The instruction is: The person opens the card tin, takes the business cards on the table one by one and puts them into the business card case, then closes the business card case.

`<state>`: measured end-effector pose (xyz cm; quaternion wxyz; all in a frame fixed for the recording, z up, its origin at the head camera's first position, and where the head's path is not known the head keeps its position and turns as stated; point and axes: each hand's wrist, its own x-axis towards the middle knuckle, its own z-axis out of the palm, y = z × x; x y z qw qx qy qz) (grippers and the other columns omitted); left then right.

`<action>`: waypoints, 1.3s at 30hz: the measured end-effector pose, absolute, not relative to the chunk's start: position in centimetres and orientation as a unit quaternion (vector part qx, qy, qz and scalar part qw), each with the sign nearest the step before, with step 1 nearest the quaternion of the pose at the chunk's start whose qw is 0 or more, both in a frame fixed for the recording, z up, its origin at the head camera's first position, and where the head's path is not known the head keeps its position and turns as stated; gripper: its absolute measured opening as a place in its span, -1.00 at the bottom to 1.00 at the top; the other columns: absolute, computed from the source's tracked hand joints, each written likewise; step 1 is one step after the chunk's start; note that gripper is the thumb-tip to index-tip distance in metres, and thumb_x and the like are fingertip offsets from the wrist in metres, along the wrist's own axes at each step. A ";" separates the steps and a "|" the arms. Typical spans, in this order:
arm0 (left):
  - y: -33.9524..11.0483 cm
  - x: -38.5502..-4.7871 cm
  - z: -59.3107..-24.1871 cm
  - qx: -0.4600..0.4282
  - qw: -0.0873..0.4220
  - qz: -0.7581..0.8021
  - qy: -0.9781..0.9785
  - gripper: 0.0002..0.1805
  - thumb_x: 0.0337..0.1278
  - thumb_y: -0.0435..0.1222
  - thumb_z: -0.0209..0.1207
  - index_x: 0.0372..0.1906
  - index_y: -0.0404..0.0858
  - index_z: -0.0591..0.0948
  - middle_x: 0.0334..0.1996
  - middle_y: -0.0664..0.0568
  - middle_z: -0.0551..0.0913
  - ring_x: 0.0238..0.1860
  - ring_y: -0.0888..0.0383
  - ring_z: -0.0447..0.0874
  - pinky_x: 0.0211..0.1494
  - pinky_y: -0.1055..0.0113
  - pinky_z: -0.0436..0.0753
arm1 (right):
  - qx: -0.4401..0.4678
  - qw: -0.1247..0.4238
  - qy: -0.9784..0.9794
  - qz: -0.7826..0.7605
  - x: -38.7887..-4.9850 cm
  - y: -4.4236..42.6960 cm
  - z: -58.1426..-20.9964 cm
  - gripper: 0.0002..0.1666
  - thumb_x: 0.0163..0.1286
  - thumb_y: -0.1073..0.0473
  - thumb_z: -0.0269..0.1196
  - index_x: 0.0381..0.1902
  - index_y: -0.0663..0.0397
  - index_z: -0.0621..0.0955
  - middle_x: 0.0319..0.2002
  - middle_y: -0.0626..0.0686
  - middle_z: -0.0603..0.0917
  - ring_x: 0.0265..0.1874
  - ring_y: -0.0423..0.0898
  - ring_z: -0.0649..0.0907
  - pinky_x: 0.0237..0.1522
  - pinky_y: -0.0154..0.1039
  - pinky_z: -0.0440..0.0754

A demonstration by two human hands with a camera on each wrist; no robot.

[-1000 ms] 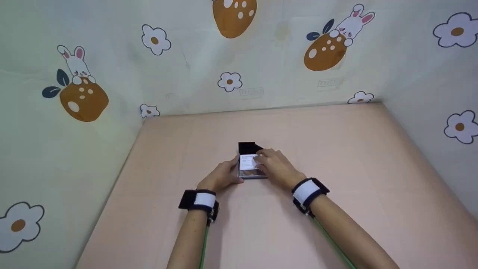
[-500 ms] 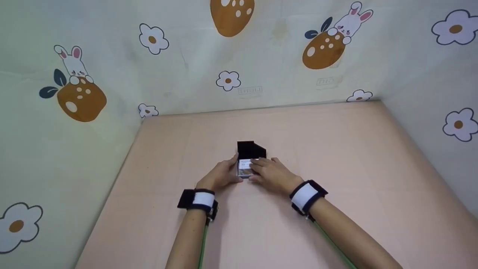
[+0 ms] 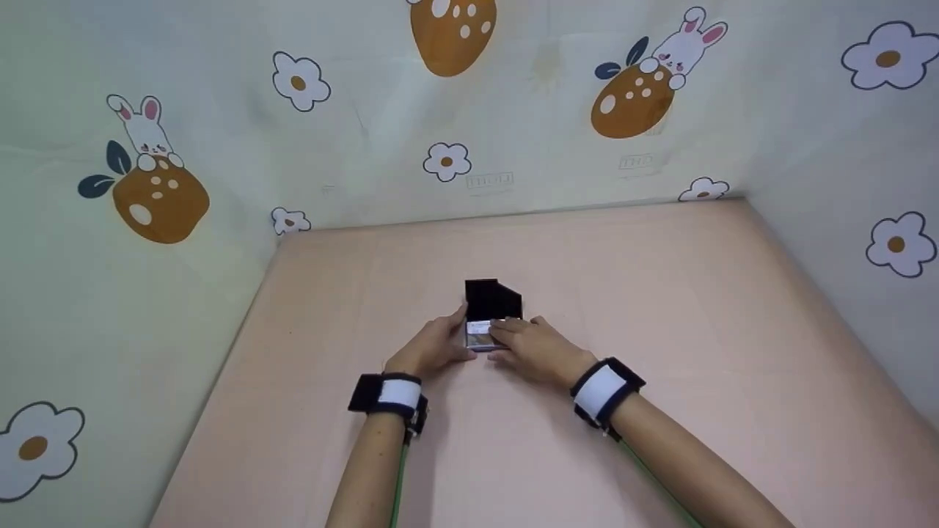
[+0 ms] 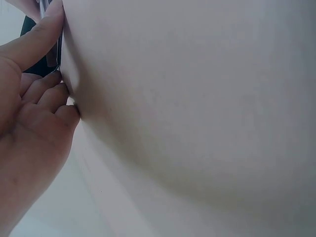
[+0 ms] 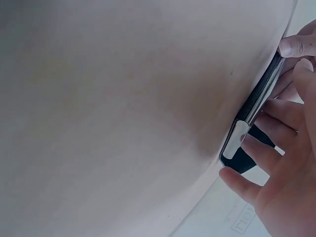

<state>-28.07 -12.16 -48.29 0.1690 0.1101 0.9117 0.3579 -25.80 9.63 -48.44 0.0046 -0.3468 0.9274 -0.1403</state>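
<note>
A small black case (image 3: 493, 299) lies on the table, its dark flap folded out at the far side. In its near part shows a silvery insert with a white label (image 3: 478, 328). My left hand (image 3: 431, 347) grips the case by its left side, thumb at the near corner. From the right, my right hand (image 3: 539, 348) lays its fingers over the insert, with the thumb by the near edge; these fingers cover the insert's right part. Side-on in the right wrist view, the case (image 5: 259, 91) has a rounded pale end piece (image 5: 237, 139) touched by a fingertip.
A pale pink table top (image 3: 623, 279) surrounds the case. Patterned wall sheeting (image 3: 367, 132) with rabbits and flowers rises behind and at both sides. Each wrist wears a strap, the left one (image 3: 400, 392) and the right one (image 3: 603, 389), with a green cable along each forearm.
My right hand has drawn nearer to the body over the case. Less of the white label shows now, and more of the black flap is exposed. My left hand keeps its place.
</note>
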 end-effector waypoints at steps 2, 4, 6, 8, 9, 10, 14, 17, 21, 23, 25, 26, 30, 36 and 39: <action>-12.2 -28.1 -48.3 0.106 0.171 0.363 0.910 0.01 0.12 -0.25 0.40 0.60 -0.08 0.07 0.56 -0.15 0.18 0.58 -0.11 0.11 0.64 0.01 0.14 | -0.348 0.009 0.927 -0.140 -25.8 9.6 -48.4 -0.32 0.52 -0.15 0.10 0.36 0.22 0.48 0.36 0.19 0.53 0.38 0.13 0.51 0.23 0.20 0.53; -12.2 -28.0 -48.3 0.107 0.170 0.365 0.909 0.01 0.12 -0.25 0.40 0.60 -0.09 0.07 0.56 -0.16 0.17 0.58 -0.11 0.10 0.64 0.01 0.13 | -0.347 0.013 0.928 -0.138 -25.7 9.6 -48.4 -0.33 0.53 -0.15 0.09 0.36 0.21 0.48 0.36 0.19 0.52 0.38 0.12 0.51 0.24 0.19 0.53; -12.1 -28.0 -48.3 0.108 0.170 0.368 0.908 0.01 0.12 -0.26 0.40 0.59 -0.09 0.08 0.55 -0.16 0.17 0.58 -0.12 0.10 0.64 0.01 0.13 | -0.346 0.018 0.927 -0.140 -25.7 9.6 -48.4 -0.32 0.53 -0.16 0.09 0.36 0.21 0.48 0.37 0.20 0.52 0.38 0.12 0.51 0.26 0.21 0.52; -12.1 -28.0 -48.4 0.110 0.169 0.369 0.907 0.01 0.12 -0.26 0.40 0.59 -0.10 0.08 0.56 -0.16 0.17 0.58 -0.12 0.10 0.64 0.00 0.13 | -0.348 0.016 0.926 -0.144 -25.7 9.8 -48.3 -0.32 0.53 -0.16 0.08 0.36 0.22 0.47 0.37 0.21 0.52 0.36 0.13 0.53 0.25 0.22 0.53; -12.2 -28.0 -48.4 0.111 0.169 0.369 0.907 0.01 0.13 -0.26 0.40 0.59 -0.09 0.08 0.56 -0.16 0.16 0.58 -0.13 0.10 0.64 0.00 0.13 | -0.349 0.014 0.925 -0.151 -25.8 9.9 -48.3 -0.32 0.54 -0.15 0.08 0.36 0.24 0.47 0.37 0.23 0.51 0.36 0.15 0.53 0.26 0.22 0.53; -12.2 -28.1 -48.5 0.112 0.168 0.369 0.907 0.01 0.13 -0.26 0.40 0.59 -0.09 0.07 0.56 -0.16 0.16 0.58 -0.13 0.10 0.64 0.00 0.13 | -0.350 0.010 0.923 -0.161 -25.9 10.0 -48.2 -0.33 0.55 -0.13 0.08 0.36 0.25 0.47 0.37 0.25 0.51 0.34 0.17 0.54 0.27 0.22 0.53; -12.2 -28.1 -48.6 0.118 0.164 0.370 0.907 0.00 0.14 -0.26 0.39 0.60 -0.10 0.07 0.56 -0.16 0.15 0.58 -0.13 0.10 0.64 0.01 0.13 | -0.336 0.004 0.920 -0.202 -26.3 10.5 -47.8 -0.35 0.60 -0.05 0.01 0.39 0.33 0.41 0.41 0.31 0.43 0.38 0.23 0.48 0.40 0.13 0.46; -12.2 -28.1 -48.5 0.118 0.164 0.369 0.907 0.00 0.15 -0.26 0.38 0.60 -0.11 0.06 0.56 -0.16 0.16 0.58 -0.12 0.10 0.64 0.02 0.13 | -0.304 0.020 0.925 -0.227 -26.8 11.1 -47.5 -0.34 0.64 -0.01 -0.06 0.46 0.36 0.29 0.48 0.33 0.31 0.46 0.24 0.37 0.51 0.07 0.33; -12.2 -27.9 -48.4 0.112 0.168 0.369 0.907 0.01 0.15 -0.25 0.38 0.60 -0.10 0.05 0.56 -0.16 0.15 0.59 -0.12 0.09 0.64 0.01 0.13 | -0.255 0.045 0.928 -0.267 -27.5 11.7 -47.4 -0.32 0.66 0.00 -0.15 0.53 0.34 0.16 0.54 0.33 0.18 0.53 0.22 0.25 0.57 0.05 0.20; -12.2 -27.9 -48.4 0.113 0.170 0.372 0.906 0.02 0.15 -0.26 0.38 0.60 -0.09 0.04 0.57 -0.15 0.14 0.59 -0.12 0.07 0.65 0.02 0.12 | -0.236 0.052 0.923 -0.300 -27.9 12.0 -47.4 -0.33 0.67 0.03 -0.15 0.53 0.37 0.15 0.53 0.36 0.17 0.53 0.24 0.23 0.58 0.06 0.17; -12.2 -27.9 -48.4 0.114 0.171 0.375 0.904 0.03 0.14 -0.25 0.39 0.61 -0.07 0.03 0.57 -0.14 0.13 0.60 -0.11 0.06 0.65 0.02 0.11 | -0.222 0.058 0.915 -0.331 -28.2 12.2 -47.5 -0.35 0.66 0.10 -0.15 0.52 0.42 0.13 0.52 0.39 0.17 0.54 0.27 0.20 0.59 0.10 0.13; -12.2 -27.9 -48.4 0.116 0.170 0.376 0.903 0.04 0.14 -0.25 0.39 0.61 -0.05 0.02 0.58 -0.13 0.12 0.60 -0.10 0.05 0.65 0.02 0.10 | -0.216 0.064 0.911 -0.346 -28.4 12.3 -47.5 -0.35 0.66 0.13 -0.14 0.51 0.43 0.13 0.52 0.40 0.17 0.54 0.28 0.19 0.59 0.10 0.11; -12.3 -28.1 -48.5 0.127 0.166 0.384 0.900 0.07 0.13 -0.21 0.40 0.61 0.00 -0.02 0.59 -0.09 0.09 0.62 -0.06 0.01 0.67 0.05 0.06 | -0.196 0.081 0.897 -0.389 -28.7 12.6 -47.5 -0.38 0.63 0.22 -0.14 0.51 0.46 0.12 0.50 0.43 0.19 0.53 0.31 0.19 0.59 0.14 0.10; -12.3 -28.2 -48.6 0.133 0.167 0.397 0.893 0.07 0.14 -0.20 0.40 0.62 -0.05 -0.03 0.60 -0.04 0.05 0.63 -0.03 -0.04 0.68 0.06 0.02 | -0.185 0.088 0.890 -0.407 -28.6 12.6 -47.7 -0.40 0.62 0.24 -0.13 0.50 0.42 0.16 0.48 0.40 0.27 0.51 0.29 0.25 0.57 0.13 0.17; -12.5 -28.1 -48.7 0.135 0.168 0.398 0.892 0.07 0.14 -0.20 0.40 0.61 -0.12 -0.03 0.61 -0.03 0.03 0.63 -0.03 -0.05 0.68 0.07 0.03 | -0.187 0.092 0.893 -0.399 -28.3 12.2 -47.8 -0.40 0.62 0.24 -0.13 0.51 0.41 0.16 0.49 0.39 0.25 0.52 0.28 0.24 0.57 0.13 0.15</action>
